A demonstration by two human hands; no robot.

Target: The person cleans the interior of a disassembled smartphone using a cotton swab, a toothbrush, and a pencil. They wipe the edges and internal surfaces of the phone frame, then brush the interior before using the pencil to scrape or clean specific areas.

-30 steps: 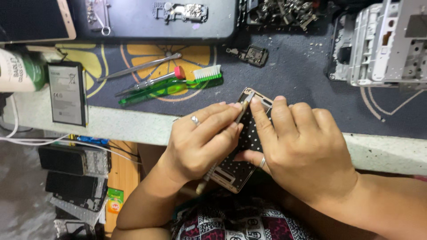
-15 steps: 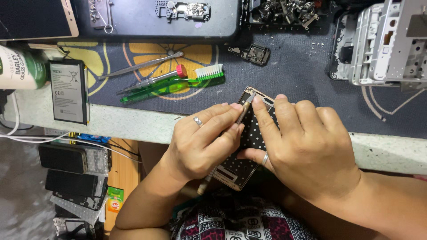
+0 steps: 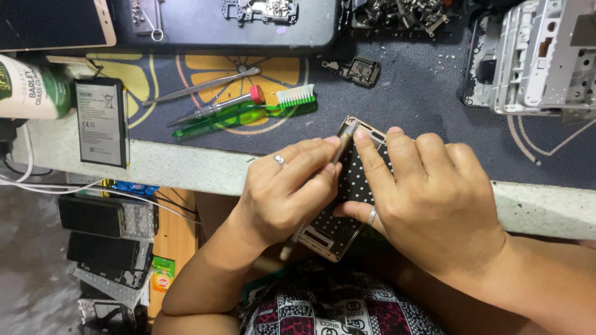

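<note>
A phone frame (image 3: 347, 205), gold-rimmed with a dotted black inside, juts tilted over the tabletop's near edge, held between both hands. The left hand (image 3: 282, 192) pinches a thin tool (image 3: 345, 138) against the frame's top corner. The right hand (image 3: 434, 205) clamps the frame's right side. A green toothbrush (image 3: 248, 115) lies further back.

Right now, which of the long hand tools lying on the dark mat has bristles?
The translucent green toothbrush, white bristles at its right end; the metal tweezers and red-capped screwdriver beside it have none.
</note>
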